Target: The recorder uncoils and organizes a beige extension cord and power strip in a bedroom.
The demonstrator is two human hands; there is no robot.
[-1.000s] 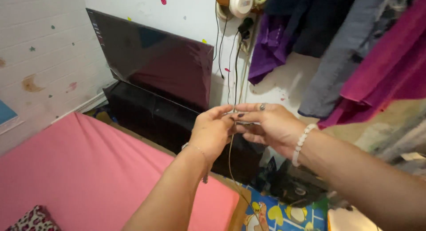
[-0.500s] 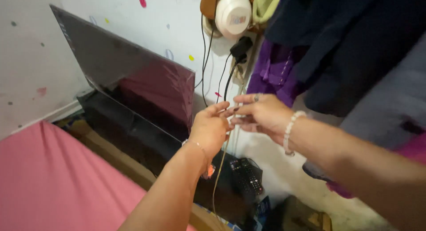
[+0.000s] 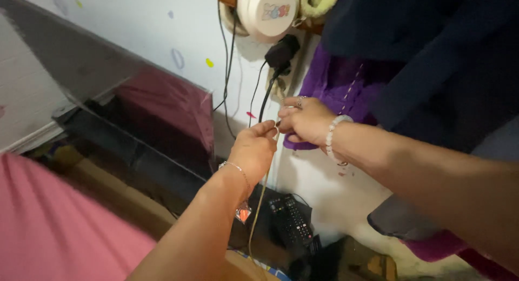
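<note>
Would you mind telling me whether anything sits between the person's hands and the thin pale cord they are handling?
Nothing visible does. The left hand and the right hand both already pinch the thin pale cord, which hangs down between them in front of the white wall, with the black remote lower down behind it.

Headphones (image 3: 267, 11) cut off by the top edge; thin cord (image 3: 258, 205) runs down out of view; fingertip grip unclear.

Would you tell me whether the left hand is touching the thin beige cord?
Touching. The head view shows the left hand with its fingertips pinched on the thin beige cord, which hangs down from that grip; the right hand meets it there.
</note>
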